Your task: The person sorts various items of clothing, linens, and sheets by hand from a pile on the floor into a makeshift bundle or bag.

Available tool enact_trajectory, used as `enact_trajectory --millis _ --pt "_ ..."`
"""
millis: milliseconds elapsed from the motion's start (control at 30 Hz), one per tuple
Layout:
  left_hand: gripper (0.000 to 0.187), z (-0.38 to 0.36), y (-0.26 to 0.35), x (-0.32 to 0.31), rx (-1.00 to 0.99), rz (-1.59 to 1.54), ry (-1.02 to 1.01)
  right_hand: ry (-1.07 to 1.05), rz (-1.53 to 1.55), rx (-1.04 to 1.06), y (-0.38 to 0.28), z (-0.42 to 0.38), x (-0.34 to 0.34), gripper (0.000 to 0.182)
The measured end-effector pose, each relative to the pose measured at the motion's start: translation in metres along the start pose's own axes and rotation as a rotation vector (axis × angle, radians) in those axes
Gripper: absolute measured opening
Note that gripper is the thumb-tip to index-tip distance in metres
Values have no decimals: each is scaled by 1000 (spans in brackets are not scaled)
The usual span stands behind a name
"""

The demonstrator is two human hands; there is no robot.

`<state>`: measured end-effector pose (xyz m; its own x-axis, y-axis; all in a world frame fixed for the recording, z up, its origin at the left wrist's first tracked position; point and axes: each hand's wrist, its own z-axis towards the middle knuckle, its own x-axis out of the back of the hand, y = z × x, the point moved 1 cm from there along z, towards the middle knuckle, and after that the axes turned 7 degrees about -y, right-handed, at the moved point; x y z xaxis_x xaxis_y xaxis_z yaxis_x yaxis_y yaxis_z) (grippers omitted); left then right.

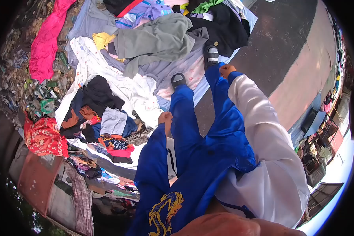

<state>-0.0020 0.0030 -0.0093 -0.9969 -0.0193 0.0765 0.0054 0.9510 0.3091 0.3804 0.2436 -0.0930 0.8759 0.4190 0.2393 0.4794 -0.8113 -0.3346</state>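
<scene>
My left hand (165, 117), in a blue sleeve, is held out at the left of my blue trousers (183, 106). Its fingers are curled closed, and nothing shows sticking out of them. My right hand (225, 70) reaches farther forward from a white sleeve (251, 102) with a blue cuff. Its fingers are also curled, beside the lower part of the other trouser leg; whatever they may hold is hidden. A yellow dragon embroidery (166, 210) marks the blue front of my jacket. My feet wear dark sandals (211, 55) with grey straps.
Ahead lie heaped clothes, among them a grey-green garment (157, 37) and a black one (224, 29). A white patterned sheet (106, 80) and a dark clothes pile (102, 98) are at the left. Pink cloth (47, 43) lies over littered ground. Dark pavement (279, 35) stretches right.
</scene>
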Motion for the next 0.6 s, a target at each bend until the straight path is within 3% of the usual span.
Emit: enact_trajectory --millis 67,100,233,300,367,467,500,533,567,600 --pt "19 -33 -6 -25 23 -67 18 2 -16 20 -9 1 -13 22" --pt "20 82 26 -49 21 -138 -7 -25 135 -62 -51 130 -19 26" --pt "22 111 42 -97 113 -361 -57 -109 652 -86 -71 219 -70 76" --pt "22 125 63 -115 132 -416 -56 70 709 -75 -82 244 -89 88" --pt "26 135 76 -123 105 -520 -61 75 932 -64 -91 256 -99 83" --pt "31 149 111 -118 35 -623 -24 52 813 82 -90 264 -124 61" --pt "36 157 116 -111 -23 -644 -1 -62 608 216 -102 238 -134 30" --pt "37 157 138 -104 -30 -746 48 -120 406 310 -111 199 -152 15" --pt "40 157 161 -94 -44 -847 92 -290 243 427 -101 158 -174 18" --pt "41 170 154 -77 -79 -984 1 -564 167 509 -104 100 -180 17"
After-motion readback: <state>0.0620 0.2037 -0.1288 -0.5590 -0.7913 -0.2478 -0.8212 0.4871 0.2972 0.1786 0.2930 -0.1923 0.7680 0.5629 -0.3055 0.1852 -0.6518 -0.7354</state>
